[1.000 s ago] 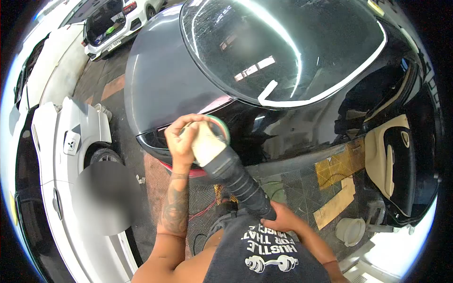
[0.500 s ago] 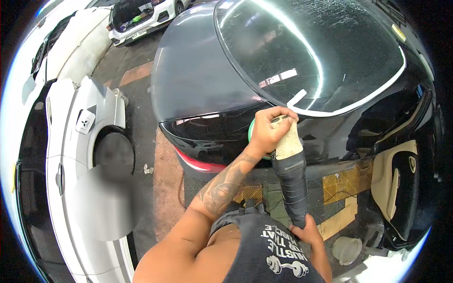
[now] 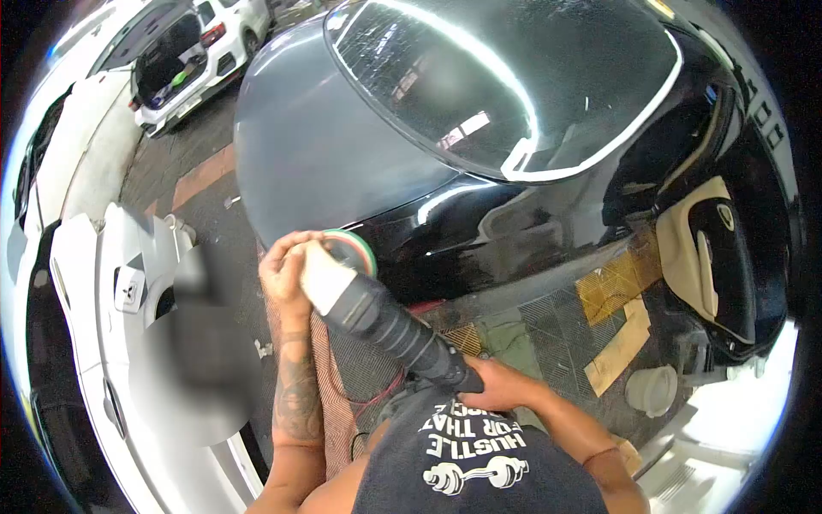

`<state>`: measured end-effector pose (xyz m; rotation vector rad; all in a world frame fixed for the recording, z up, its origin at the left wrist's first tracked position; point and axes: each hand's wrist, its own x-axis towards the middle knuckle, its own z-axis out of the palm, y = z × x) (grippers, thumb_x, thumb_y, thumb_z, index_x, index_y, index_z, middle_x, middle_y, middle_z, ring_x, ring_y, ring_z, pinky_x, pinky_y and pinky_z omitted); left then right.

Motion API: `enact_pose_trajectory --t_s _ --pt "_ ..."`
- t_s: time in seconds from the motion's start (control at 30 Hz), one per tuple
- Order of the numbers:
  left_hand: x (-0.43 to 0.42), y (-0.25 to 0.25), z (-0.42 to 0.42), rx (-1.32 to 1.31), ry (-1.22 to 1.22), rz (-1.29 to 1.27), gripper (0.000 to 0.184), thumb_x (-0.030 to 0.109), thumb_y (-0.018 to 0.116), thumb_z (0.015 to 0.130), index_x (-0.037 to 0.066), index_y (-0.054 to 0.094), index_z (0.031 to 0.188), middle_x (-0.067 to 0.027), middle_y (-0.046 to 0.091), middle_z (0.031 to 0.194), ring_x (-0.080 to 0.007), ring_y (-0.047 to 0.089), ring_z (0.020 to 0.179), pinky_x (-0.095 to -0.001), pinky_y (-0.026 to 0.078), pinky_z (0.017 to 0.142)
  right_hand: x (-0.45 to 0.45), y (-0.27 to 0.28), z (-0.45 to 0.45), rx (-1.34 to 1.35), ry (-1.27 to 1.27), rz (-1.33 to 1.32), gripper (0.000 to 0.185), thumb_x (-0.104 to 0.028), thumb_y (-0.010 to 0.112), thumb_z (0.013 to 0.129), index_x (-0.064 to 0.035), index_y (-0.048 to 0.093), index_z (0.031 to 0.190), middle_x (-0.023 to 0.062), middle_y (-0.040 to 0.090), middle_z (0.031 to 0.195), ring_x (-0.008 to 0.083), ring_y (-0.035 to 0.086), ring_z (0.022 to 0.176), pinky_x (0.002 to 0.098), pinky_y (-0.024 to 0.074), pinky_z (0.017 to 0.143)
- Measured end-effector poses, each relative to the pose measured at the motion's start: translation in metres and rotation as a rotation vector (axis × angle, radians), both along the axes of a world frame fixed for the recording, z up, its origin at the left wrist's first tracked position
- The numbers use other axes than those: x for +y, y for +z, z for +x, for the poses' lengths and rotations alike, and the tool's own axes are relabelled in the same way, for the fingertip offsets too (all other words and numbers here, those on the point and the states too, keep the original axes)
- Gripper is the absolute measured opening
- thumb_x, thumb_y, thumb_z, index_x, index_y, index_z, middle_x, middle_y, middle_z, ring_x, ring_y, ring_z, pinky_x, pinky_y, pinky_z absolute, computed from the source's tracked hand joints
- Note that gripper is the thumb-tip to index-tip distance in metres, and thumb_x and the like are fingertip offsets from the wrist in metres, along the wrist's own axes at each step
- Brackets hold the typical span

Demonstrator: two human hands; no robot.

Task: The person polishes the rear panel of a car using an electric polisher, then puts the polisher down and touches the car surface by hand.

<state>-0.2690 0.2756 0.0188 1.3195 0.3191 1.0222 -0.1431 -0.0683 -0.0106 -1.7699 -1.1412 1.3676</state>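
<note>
A car polisher (image 3: 390,325) with a black body and pale, cloth-like cover on its head is held in both hands. My left hand (image 3: 287,265) is closed around the covered head. My right hand (image 3: 492,383) grips the rear end of the body, close to my shirt. The round pad (image 3: 355,248), with a green and red rim, faces the rear corner of the black car (image 3: 445,231); part of it is hidden behind the head. I cannot tell whether it touches the paint. White tape (image 3: 591,171) edges the car's rear window.
A white car (image 3: 94,283) stands close on my left. Farther off, another white car (image 3: 184,68) has its tailgate up. An opened door (image 3: 711,257) of the black car juts out at right. A white bucket (image 3: 651,390) and cardboard (image 3: 618,351) lie on the matted floor.
The polisher has swung left along the car's rear side to its corner, both hands still on it. The pad shows more now. My view has shifted too.
</note>
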Motion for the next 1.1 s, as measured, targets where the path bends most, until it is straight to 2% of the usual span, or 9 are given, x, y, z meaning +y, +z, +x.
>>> enact_pose_trajectory --t_s 0.2,0.33,0.4,0.53,0.63,0.7,0.77,0.93,1.1 --pt "-0.015 0.006 0.027 -0.024 -0.062 -0.042 0.022 0.007 0.055 0.090 -0.009 0.064 0.102 -0.0226 0.069 0.097 -0.0270 0.068 0.082 -0.0361 0.057 0.076 -0.013 0.019 -0.003 0.053 -0.093 -0.064 0.063 -0.026 0.072 0.078 -0.0025 0.051 0.132 0.0219 0.068 0.112 0.0331 0.066 0.102 0.0407 0.0500 0.094" --pt "-0.040 0.012 0.089 -0.030 -0.204 -0.023 0.023 0.007 0.056 0.089 -0.010 0.065 0.101 -0.0208 0.071 0.098 -0.0260 0.069 0.083 -0.0355 0.057 0.077 -0.054 -0.008 0.005 -0.011 -0.229 0.135 0.060 -0.024 0.073 0.078 -0.0016 0.053 0.130 0.0193 0.069 0.111 0.0299 0.066 0.101 0.0392 0.0501 0.092" --pt "-0.049 0.010 0.128 -0.005 -0.262 -0.006 0.023 0.008 0.058 0.089 -0.009 0.066 0.101 -0.0194 0.072 0.097 -0.0223 0.069 0.085 -0.0325 0.056 0.078 -0.068 0.004 0.012 -0.050 -0.348 -0.008 0.057 -0.022 0.074 0.078 0.0001 0.054 0.127 0.0180 0.069 0.110 0.0276 0.066 0.101 0.0376 0.0494 0.093" --pt "-0.069 0.016 0.193 -0.012 -0.406 0.005 0.025 0.013 0.060 0.088 -0.007 0.068 0.100 -0.0171 0.073 0.096 -0.0208 0.069 0.083 -0.0307 0.055 0.077 -0.084 0.011 0.028 -0.017 -0.479 0.002 0.057 -0.023 0.074 0.078 0.0036 0.054 0.125 0.0188 0.069 0.108 0.0271 0.066 0.102 0.0384 0.0491 0.094" --pt "-0.062 0.019 0.192 0.041 -0.343 0.115 0.026 0.015 0.060 0.089 -0.008 0.067 0.100 -0.0183 0.073 0.096 -0.0219 0.070 0.083 -0.0317 0.056 0.077 -0.083 0.003 0.035 -0.099 -0.468 0.054 0.059 -0.025 0.074 0.078 0.0038 0.054 0.125 0.0206 0.068 0.108 0.0298 0.066 0.101 0.0396 0.0501 0.092" --pt "-0.056 0.013 0.176 0.011 -0.300 0.057 0.025 0.010 0.057 0.090 -0.010 0.063 0.103 -0.0242 0.070 0.098 -0.0287 0.070 0.084 -0.0364 0.059 0.078 -0.079 -0.006 0.041 -0.080 -0.417 0.058 0.060 -0.026 0.074 0.077 0.0037 0.054 0.125 0.0216 0.068 0.108 0.0314 0.067 0.100 0.0401 0.0503 0.091" --pt "-0.058 0.011 0.172 -0.097 -0.359 -0.027 0.024 0.010 0.057 0.090 -0.010 0.063 0.103 -0.0248 0.069 0.098 -0.0299 0.070 0.085 -0.0376 0.059 0.077 -0.081 -0.009 0.046 -0.060 -0.369 0.060 0.061 -0.027 0.074 0.077 0.0036 0.054 0.125 0.0226 0.068 0.108 0.0329 0.067 0.100 0.0406 0.0505 0.091" --pt "-0.080 0.023 0.202 0.004 -0.373 0.034 0.027 0.011 0.056 0.091 -0.011 0.062 0.105 -0.0246 0.070 0.099 -0.0290 0.069 0.083 -0.0361 0.058 0.076 -0.098 -0.003 0.059 -0.110 -0.433 0.068 0.062 -0.029 0.074 0.077 0.0032 0.053 0.126 0.0244 0.068 0.108 0.0351 0.067 0.099 0.0421 0.0508 0.091" --pt "-0.067 0.014 0.174 -0.029 -0.291 0.003 0.026 0.011 0.056 0.091 -0.010 0.062 0.106 -0.0252 0.069 0.100 -0.0300 0.069 0.084 -0.0373 0.058 0.077 -0.088 -0.014 0.063 -0.066 -0.352 0.068 0.061 -0.028 0.074 0.077 0.0016 0.054 0.126 0.0233 0.068 0.107 0.0336 0.067 0.099 0.0410 0.0511 0.090"
